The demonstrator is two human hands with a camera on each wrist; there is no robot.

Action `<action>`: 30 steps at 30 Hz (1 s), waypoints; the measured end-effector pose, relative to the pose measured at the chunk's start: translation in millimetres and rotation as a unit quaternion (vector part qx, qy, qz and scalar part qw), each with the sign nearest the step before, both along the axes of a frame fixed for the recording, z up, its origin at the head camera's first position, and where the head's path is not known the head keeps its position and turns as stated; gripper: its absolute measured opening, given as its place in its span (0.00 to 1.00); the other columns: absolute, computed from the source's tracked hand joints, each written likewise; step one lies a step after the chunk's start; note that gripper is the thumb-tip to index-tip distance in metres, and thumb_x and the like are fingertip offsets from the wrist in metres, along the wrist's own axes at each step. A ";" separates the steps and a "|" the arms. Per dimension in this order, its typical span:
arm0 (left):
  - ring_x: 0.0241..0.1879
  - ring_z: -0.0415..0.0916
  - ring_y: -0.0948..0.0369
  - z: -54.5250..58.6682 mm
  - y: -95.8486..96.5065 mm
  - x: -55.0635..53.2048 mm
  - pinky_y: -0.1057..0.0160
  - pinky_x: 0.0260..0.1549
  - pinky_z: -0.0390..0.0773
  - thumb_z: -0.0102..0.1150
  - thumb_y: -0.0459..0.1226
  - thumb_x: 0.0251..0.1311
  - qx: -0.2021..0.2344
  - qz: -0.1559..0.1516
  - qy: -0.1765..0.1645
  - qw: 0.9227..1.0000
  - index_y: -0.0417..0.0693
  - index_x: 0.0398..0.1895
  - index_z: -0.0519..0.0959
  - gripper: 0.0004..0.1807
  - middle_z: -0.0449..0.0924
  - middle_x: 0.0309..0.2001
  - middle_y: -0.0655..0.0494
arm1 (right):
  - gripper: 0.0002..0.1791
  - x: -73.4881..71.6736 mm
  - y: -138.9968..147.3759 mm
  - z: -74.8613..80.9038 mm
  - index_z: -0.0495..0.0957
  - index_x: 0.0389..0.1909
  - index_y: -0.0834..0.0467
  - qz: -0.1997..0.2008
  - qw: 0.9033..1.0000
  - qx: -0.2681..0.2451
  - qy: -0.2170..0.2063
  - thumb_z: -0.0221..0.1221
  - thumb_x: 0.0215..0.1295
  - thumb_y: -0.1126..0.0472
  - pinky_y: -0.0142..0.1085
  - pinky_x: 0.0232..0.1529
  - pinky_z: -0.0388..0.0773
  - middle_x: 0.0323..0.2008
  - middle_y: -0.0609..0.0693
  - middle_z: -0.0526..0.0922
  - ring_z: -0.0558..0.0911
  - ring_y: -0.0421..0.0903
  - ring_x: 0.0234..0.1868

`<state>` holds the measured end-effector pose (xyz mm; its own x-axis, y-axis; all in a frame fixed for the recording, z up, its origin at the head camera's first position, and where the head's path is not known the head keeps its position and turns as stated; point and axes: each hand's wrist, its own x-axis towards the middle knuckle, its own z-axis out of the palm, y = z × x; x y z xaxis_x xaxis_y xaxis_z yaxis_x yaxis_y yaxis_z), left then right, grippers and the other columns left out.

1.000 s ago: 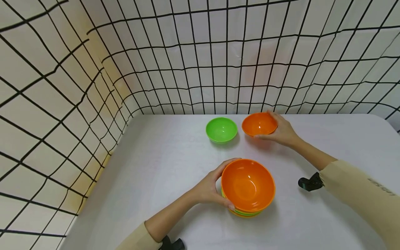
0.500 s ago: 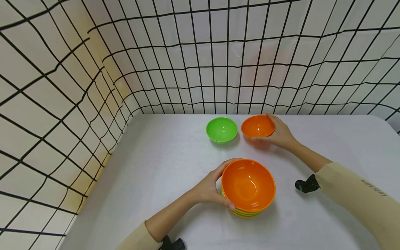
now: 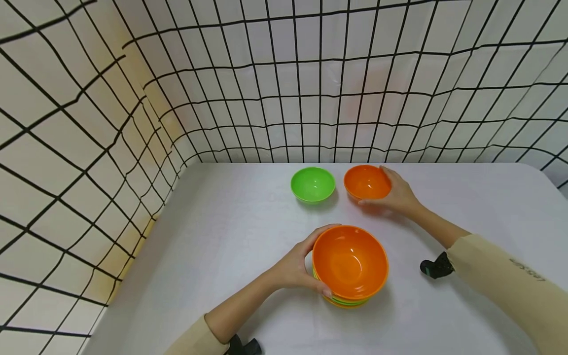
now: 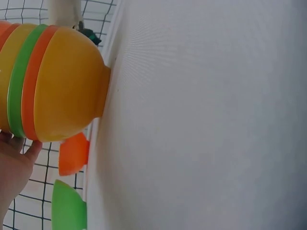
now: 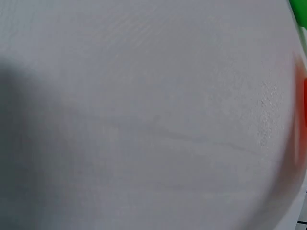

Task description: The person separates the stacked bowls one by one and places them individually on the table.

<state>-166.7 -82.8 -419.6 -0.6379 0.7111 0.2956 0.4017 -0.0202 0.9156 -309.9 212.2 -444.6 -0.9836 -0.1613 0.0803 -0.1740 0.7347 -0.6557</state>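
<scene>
In my head view, the left hand point(image 3: 296, 264) grips a stack of bowls point(image 3: 350, 264) by its left side, the thumb curled along the near side and the fingers round the far side. The stack stands upright on the white table point(image 3: 230, 222), and its top bowl is orange. Farther back, the right hand point(image 3: 398, 194) holds a small orange bowl point(image 3: 365, 181) at its right side, thumb low on the near side, fingers at the far rim. Just left of that bowl, apart from it, I see a green bowl point(image 3: 312, 185). Behind them rises a white wall with black grid lines point(image 3: 310, 79).

In my left wrist view, the scene lies sideways: I make out orange, yellow and green layers in the stack, with fingertips touching its side. The 2 single bowls show beyond, near the table's edge.

In my right wrist view, the tabletop fills most of the feed; blurred orange and some green sit at the right edge. I cannot tell the state of the right fingers from here.
</scene>
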 end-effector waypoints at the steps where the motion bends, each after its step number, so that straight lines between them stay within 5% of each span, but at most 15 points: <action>1: 0.64 0.60 0.60 -0.5 -0.3 0.0 0.57 0.64 0.60 0.75 0.23 0.29 -0.001 0.001 0.000 1.000 0.53 0.69 0.53 0.59 0.62 0.65 0.57 | 0.66 0.2 -0.3 -0.6 0.44 0.70 0.65 0.000 1.000 0.001 -0.003 0.71 0.38 0.39 0.63 0.58 0.60 0.66 0.68 0.53 0.58 0.66 0.63; 21: 0.64 0.60 0.60 -1.8 -0.4 -1.1 0.57 0.64 0.61 0.74 0.24 0.30 0.004 0.002 0.009 1.000 0.53 0.69 0.53 0.59 0.62 0.65 0.57 | 0.64 1.0 -3.8 -1.6 0.45 0.70 0.64 0.001 0.999 -0.023 0.040 0.73 0.38 0.45 0.62 0.60 0.58 0.67 0.66 0.52 0.58 0.65 0.63; 30: 0.64 0.60 0.60 -0.9 -0.4 -0.5 0.57 0.64 0.61 0.74 0.24 0.30 0.002 0.001 0.004 1.000 0.54 0.69 0.52 0.59 0.61 0.65 0.57 | 0.52 9.9 2.4 11.0 0.46 0.70 0.62 -0.006 0.996 -0.056 0.066 0.63 0.53 0.43 0.60 0.64 0.54 0.69 0.63 0.50 0.55 0.63 0.67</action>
<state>-167.2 -83.1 -420.5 -0.6370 0.7085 0.3036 0.4085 -0.0238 0.9125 -300.0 214.6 -433.6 -0.9651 -0.1323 0.2260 -0.2559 0.6605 -0.7059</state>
